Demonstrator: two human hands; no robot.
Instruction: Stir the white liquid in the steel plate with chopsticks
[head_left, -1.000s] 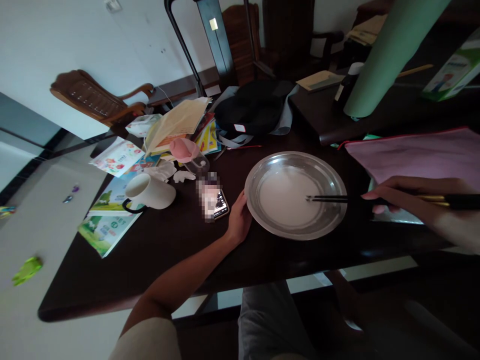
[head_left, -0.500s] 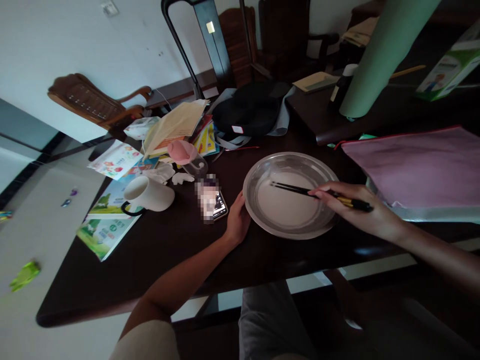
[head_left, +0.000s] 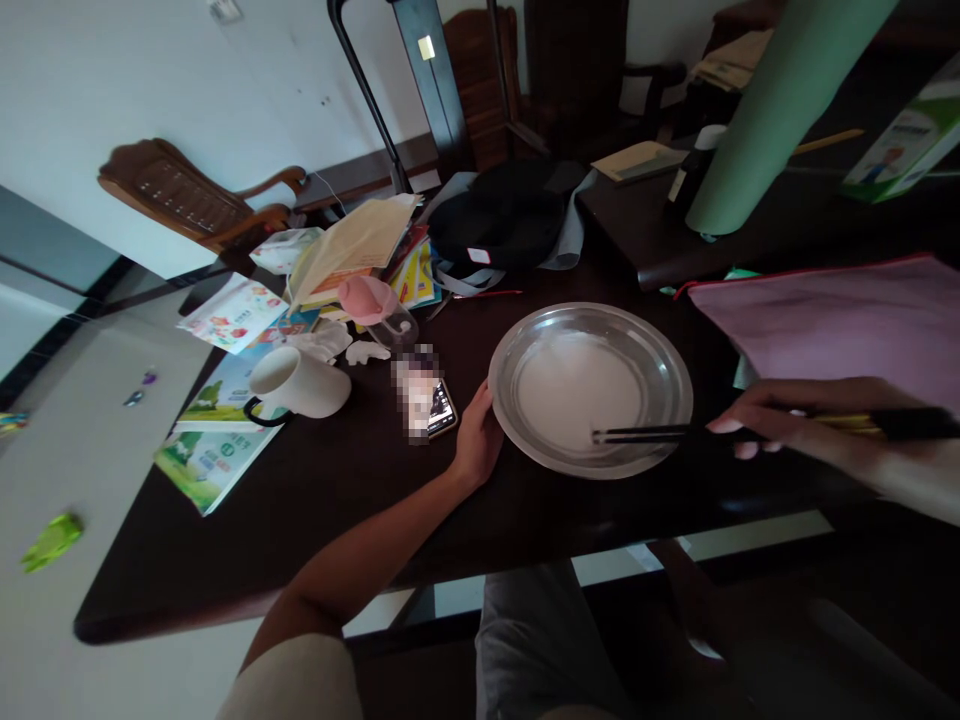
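- Bowl (head_left: 665,380) of shiny metal, round and shallow, upright on dark table (head_left: 232,555) near its front edge; pale, milky-looking contents (head_left: 579,390) across the middle.
- Left hand (head_left: 478,440) set against the bowl's left side, fingers partly out of sight below the rim; apparently steadying, but no telling how tightly gripped.
- Right hand (head_left: 802,425) to the right of the bowl, clear of it, thumb and fingers pinched on dark, gold-banded chopsticks (head_left: 641,434), nearly level and close together.
- Chopstick tips inside the rim, at the near part of the contents; unclear whether dipped or just above.
- Step in hand, judging by the pose: stirring with one hand, bracing with the other.
- For the next move, as a judgement: tips best kept low and together within the rim, wrist light, left-side brace steady, so as not to slop over or drag the bowl.
- Just left of the left hand, phone (head_left: 444,410); farther left, white mug (head_left: 319,383). Beyond the right hand, pink pouch (head_left: 840,320).
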